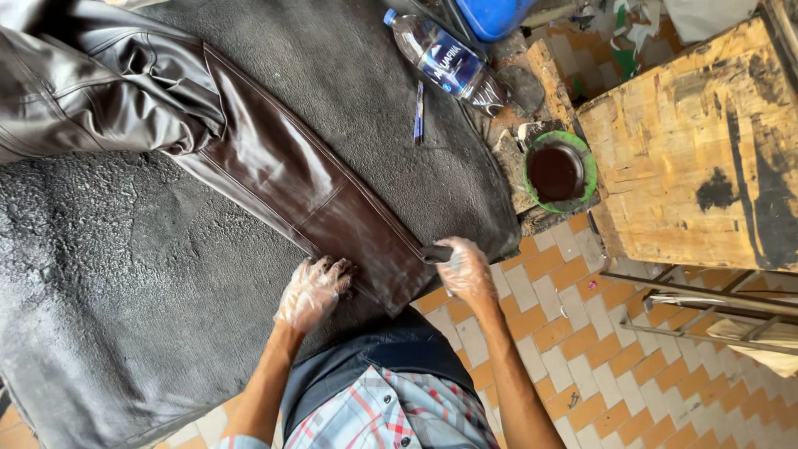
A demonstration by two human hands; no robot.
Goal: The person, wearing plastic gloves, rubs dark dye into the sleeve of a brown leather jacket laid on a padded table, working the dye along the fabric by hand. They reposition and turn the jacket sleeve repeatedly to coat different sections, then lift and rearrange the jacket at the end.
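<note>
A dark brown leather jacket [125, 79] lies on a grey felt-covered surface [100, 283], one glossy sleeve [307, 187] stretched out toward me. My left hand [312, 291], in a thin clear plastic glove, presses flat on the sleeve's cuff edge. My right hand [464, 268], also gloved, grips a small dark applicator [435, 254] at the cuff's right corner.
A green-rimmed bowl of dark brown liquid [559, 172] sits to the right, beside a stained wooden board [690, 158]. A plastic water bottle [445, 60] and a blue pen [419, 112] lie on the felt. Orange and white tiled floor [598, 357] lies below, with a metal frame [715, 312] at right.
</note>
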